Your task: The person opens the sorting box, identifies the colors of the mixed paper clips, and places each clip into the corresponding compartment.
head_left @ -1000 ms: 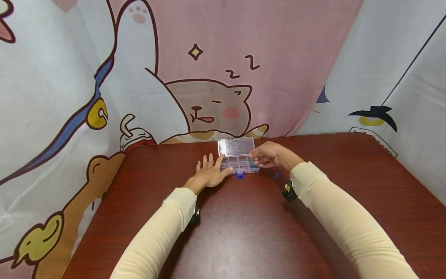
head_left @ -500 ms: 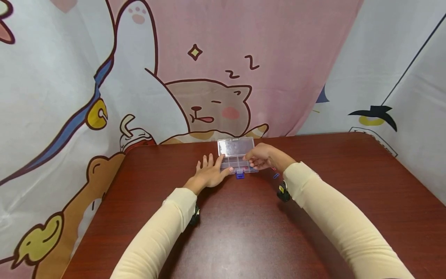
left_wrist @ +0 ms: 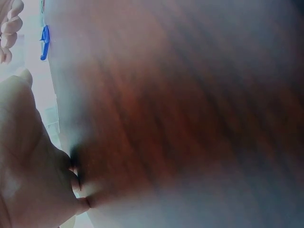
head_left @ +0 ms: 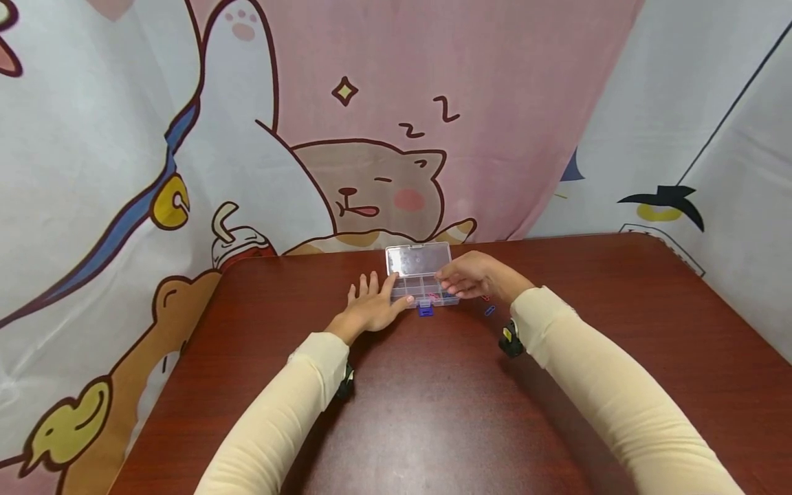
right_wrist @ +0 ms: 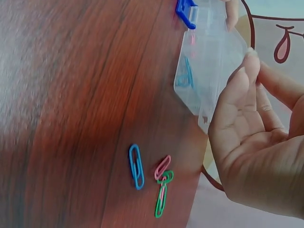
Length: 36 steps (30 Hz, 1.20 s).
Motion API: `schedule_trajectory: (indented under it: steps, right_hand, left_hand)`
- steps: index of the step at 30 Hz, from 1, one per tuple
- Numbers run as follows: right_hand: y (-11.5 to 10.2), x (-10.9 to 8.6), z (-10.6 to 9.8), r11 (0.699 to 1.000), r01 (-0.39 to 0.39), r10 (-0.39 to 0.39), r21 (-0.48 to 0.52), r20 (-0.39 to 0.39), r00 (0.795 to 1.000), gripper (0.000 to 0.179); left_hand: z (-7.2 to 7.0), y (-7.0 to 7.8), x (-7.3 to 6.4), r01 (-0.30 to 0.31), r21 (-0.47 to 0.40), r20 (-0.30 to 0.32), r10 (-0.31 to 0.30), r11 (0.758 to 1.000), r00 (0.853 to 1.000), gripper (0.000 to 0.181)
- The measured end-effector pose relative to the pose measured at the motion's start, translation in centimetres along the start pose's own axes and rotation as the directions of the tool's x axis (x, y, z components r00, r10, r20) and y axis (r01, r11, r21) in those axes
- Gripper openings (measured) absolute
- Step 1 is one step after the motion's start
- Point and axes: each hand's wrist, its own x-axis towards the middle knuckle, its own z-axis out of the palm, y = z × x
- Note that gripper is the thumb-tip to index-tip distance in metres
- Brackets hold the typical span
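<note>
Your left hand lay splayed against the box; couldn't tell if your right hand, curled over it, held anything. Blue clip looked light, slick; best pinched mid-length.

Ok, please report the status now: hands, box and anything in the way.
Left hand spread at left end of box. Right hand at right end, hold unclear. Lid open, clips inside. Loose clips lie on table, none blocking.

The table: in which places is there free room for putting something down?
The table is bare between left sleeve and right sleeve, in front of the blue latch; also from right sleeve to the table's right edge. Crowded around the box by left hand, right hand and paper clips.
</note>
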Motion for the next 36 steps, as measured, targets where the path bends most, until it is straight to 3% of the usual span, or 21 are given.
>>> schedule_trajectory:
  steps: [19, 27, 36]
  right_hand:
    - [1.3, -1.0, -3.0, 0.999, -0.024, 0.024, 0.029, -0.015, 1.0, 0.044]
    - [2.3, -1.7, -5.1, 1.0, -0.012, 0.013, 0.019, -0.055, 0.998, 0.047]
    - [3.6, -2.0, -6.9, 0.999, -0.05, 0.05, 0.006, -0.095, 0.994, 0.042]
  left_hand:
    - [0.0, -0.1, -0.1, 0.002, -0.002, -0.006, -0.002, 1.0, 1.0, 0.08]
    - [0.1, 0.1, 0.0, -0.007, -0.01, -0.001, 0.007, 1.0, 1.0, 0.08]
    - [0.0, 0.0, -0.1, -0.002, -0.006, -0.006, 0.002, 1.0, 1.0, 0.08]
